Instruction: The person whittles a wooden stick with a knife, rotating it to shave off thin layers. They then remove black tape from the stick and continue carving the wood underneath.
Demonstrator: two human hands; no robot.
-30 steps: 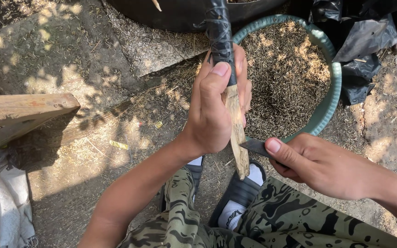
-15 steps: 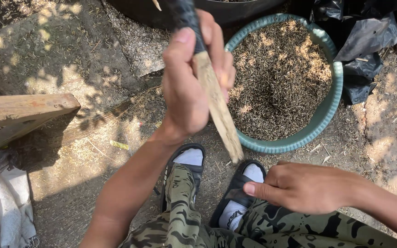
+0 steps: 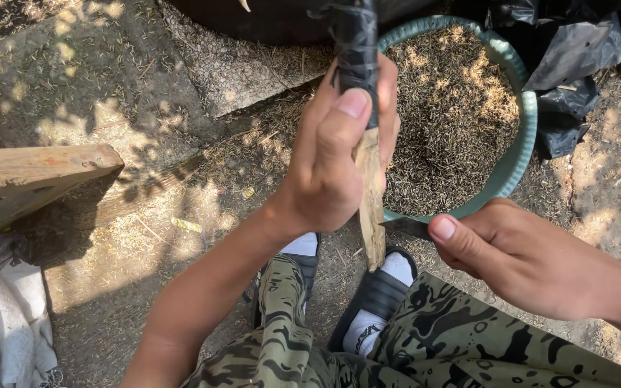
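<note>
My left hand [image 3: 336,154] grips a wooden stick [image 3: 371,205] held upright, its upper part wrapped in black tape [image 3: 357,43]. The bare pale lower end points down toward my feet. My right hand [image 3: 519,259] holds a knife, with the dark blade [image 3: 405,228] laid against the stick's lower part and the thumb pressing along it. Both hands are above my camouflage trousers [image 3: 425,338] and black sandals with white socks [image 3: 379,302].
A green round basin [image 3: 522,136] full of dry chaff sits just behind the hands. Black plastic sheeting [image 3: 576,65] lies at the upper right. A wooden plank [image 3: 30,172] juts in from the left, with white cloth [image 3: 1,338] below it. Dirt ground lies all around.
My left hand brought the stick from left-tilted back to upright and centre. My right hand rose from my knee and set the knife blade against the stick again.
</note>
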